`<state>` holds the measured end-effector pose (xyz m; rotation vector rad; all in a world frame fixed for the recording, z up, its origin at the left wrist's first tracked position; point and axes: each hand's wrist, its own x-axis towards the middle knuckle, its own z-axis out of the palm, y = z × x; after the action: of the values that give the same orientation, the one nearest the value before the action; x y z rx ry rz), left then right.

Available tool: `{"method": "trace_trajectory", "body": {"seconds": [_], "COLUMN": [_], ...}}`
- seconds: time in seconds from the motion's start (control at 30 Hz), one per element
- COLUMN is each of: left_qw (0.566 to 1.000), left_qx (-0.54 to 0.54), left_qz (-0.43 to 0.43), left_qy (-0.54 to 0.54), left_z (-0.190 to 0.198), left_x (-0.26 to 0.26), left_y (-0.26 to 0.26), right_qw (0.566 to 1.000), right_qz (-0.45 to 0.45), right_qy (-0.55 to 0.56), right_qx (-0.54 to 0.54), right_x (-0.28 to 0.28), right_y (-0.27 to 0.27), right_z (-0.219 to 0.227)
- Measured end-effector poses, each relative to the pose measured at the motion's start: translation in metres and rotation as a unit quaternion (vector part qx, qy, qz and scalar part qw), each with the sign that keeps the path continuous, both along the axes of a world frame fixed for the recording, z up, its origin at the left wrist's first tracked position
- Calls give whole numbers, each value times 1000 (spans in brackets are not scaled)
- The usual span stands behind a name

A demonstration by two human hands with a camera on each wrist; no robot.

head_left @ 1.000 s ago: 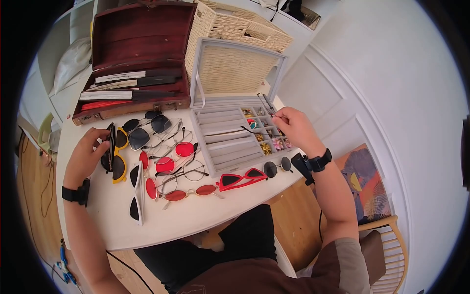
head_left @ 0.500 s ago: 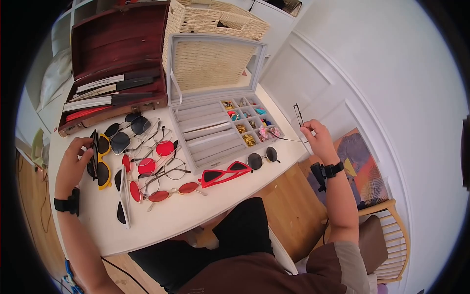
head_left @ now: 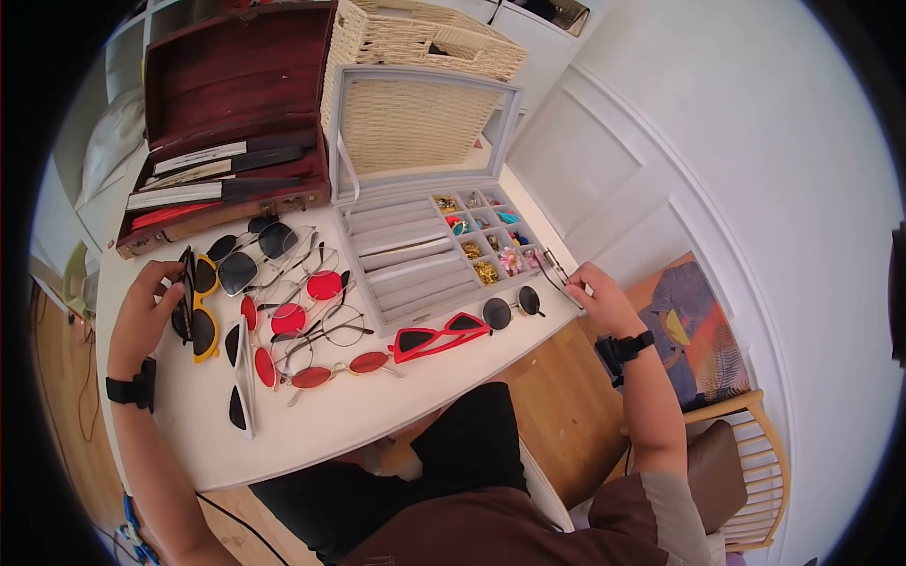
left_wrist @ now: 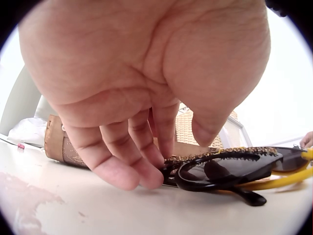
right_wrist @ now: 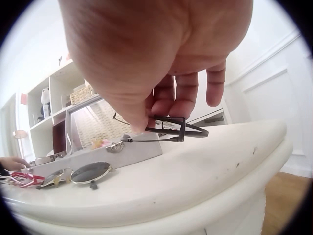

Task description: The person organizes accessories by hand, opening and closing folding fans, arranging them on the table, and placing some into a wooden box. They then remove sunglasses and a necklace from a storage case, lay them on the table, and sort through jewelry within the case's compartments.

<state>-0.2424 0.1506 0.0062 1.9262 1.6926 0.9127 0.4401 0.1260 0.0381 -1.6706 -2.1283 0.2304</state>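
At the table's left side my left hand has its curled fingers at the end of a pair of black sunglasses with a glittery upper rim. Its thumb comes down close over that rim. These sunglasses lie beside yellow-framed sunglasses. My right hand is at the right table edge, pinching thin black-framed glasses between thumb and fingers; part of the frame is hidden behind them. Left of it stand a grey jewellery box and round dark sunglasses.
Several glasses crowd the middle, among them red cat-eye sunglasses, red-lensed oval glasses and white-framed sunglasses. An open dark red case holds folded fans. A woven basket stands behind the box's raised lid.
My right hand took the thin black glasses from above the jewellery box out to the right, then lowered them toward the table edge. My left hand stays at the black sunglasses.
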Motion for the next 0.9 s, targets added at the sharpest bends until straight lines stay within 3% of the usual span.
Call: {"method": "trace_trajectory", "body": {"seconds": [0.37, 0.47, 0.73, 0.9], "left_qw": [999, 999, 998, 999], "left_qx": [-11, -25, -21, -2], "left_qz": [10, 12, 10, 12], "left_qy": [32, 44, 56, 42], "left_z": [6, 8, 8, 4], "left_x": [4, 2, 2, 0], "left_y": [-2, -2, -2, -2], "right_qw": [995, 988, 966, 943], "right_qz": [102, 146, 225, 275], "right_qy": [-7, -25, 93, 141], "right_qx": [-9, 39, 89, 120], "right_x": [-87, -123, -191, -235], "right_y": [-14, -23, -44, -52], "right_z": [48, 65, 87, 64]}}
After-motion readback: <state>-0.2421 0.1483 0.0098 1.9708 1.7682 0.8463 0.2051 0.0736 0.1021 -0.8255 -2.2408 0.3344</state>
